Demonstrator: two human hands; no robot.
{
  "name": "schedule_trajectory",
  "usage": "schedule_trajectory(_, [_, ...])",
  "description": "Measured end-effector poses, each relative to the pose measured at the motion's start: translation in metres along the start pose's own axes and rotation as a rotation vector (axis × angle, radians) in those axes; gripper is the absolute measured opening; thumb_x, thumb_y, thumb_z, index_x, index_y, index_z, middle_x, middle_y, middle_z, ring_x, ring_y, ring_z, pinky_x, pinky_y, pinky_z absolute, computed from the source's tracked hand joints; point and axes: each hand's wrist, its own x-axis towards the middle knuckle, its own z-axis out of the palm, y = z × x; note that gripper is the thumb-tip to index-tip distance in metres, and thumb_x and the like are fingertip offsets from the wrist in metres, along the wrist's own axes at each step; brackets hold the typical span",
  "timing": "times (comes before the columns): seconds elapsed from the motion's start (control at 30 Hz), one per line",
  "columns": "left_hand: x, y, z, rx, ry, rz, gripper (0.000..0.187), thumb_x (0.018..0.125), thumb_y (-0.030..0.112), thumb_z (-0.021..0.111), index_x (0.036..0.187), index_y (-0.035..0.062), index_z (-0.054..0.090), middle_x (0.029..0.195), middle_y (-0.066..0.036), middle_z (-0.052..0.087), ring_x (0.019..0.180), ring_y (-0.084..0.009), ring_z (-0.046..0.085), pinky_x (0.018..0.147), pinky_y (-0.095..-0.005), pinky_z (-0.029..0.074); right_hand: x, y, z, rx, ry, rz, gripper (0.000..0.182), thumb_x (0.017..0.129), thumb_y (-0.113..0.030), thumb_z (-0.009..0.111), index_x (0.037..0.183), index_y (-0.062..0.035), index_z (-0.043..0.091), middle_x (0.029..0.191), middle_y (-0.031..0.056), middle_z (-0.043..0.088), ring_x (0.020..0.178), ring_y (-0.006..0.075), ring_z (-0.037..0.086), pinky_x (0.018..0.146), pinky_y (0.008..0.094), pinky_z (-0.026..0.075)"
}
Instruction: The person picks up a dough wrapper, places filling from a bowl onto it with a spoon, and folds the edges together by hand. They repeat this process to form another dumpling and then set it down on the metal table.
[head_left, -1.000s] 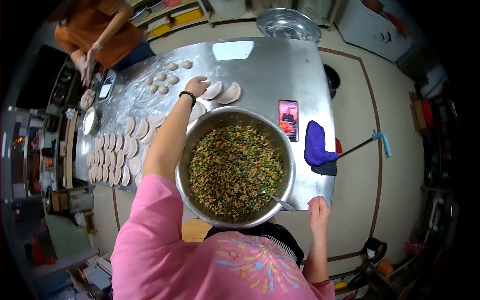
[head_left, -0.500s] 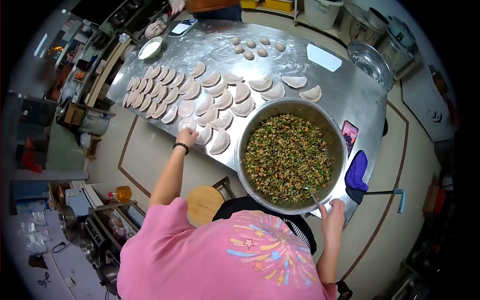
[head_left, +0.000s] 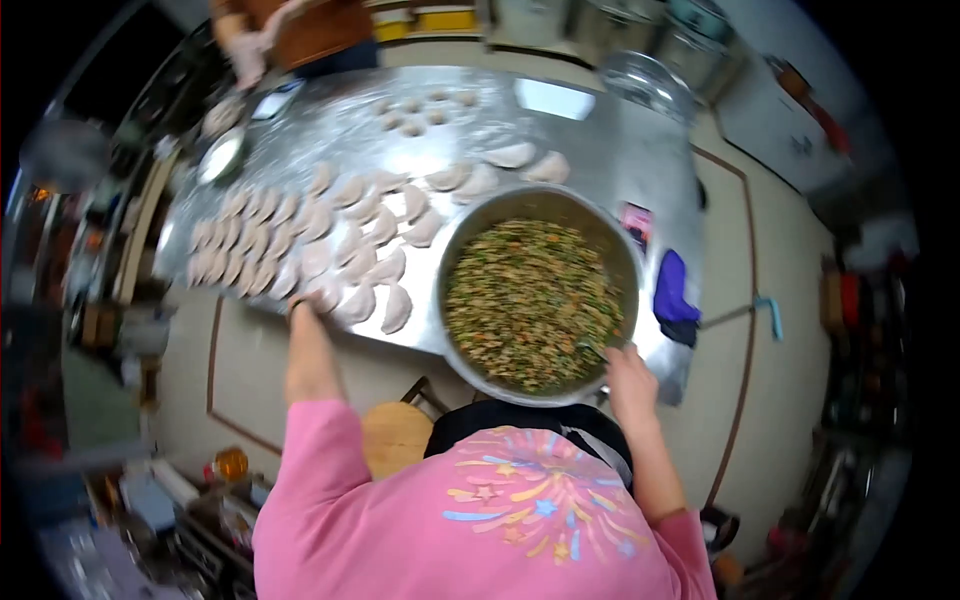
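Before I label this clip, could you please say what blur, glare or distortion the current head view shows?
Head view: motion blur smears the filling and dough balls; bright glare whitens parts of the metal table; wide-lens curvature, dark corners.

Indoor light, moderately bright; source not visible. Metal table (head_left: 640, 150): pale glare left of the bowl (head_left: 449, 350) and at the near right. Floor (head_left: 385, 372): darker beneath the near edge. Filling (head_left: 530, 300): streaked by motion blur. Dumplings (head_left: 397, 308): softened outlines. Periphery: wide-angle curvature, smeared detail, black corners.
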Motion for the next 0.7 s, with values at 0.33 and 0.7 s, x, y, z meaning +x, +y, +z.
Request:
schedule_trajectory(0.33, [-0.147,0.004,-0.014,-0.557,0.002,0.849,0.049,0.080,0.029,0.064,0.110,-0.0066,0.051,0.109,-0.018,0.058,0.099,-0.0299,0.058,0.087,-0.0416,0.044,0.006,0.001,0.008,0.022,0.230,-0.133,0.010,0.070,-0.011,0.056,0.070,-0.0026,0.060,0.084,0.0111,0.052,0.083,0.0260,0.053,0.067,0.0371,0.044])
schedule_trajectory(0.7, [-0.444,-0.004,0.152,0.119,-0.870,1.063,0.027,0.093,0.025,0.047,0.104,0.0036,0.058,0.078,0.005,0.057,0.065,-0.0024,0.047,0.054,-0.0170,0.037,0.065,-0.044,0.032,1.193,-0.118,-0.090,0.033,0.082,-0.035,0.059,0.097,-0.0050,0.061,0.082,0.0138,0.065,0.074,0.0238,0.063,0.065,0.0333,0.048])
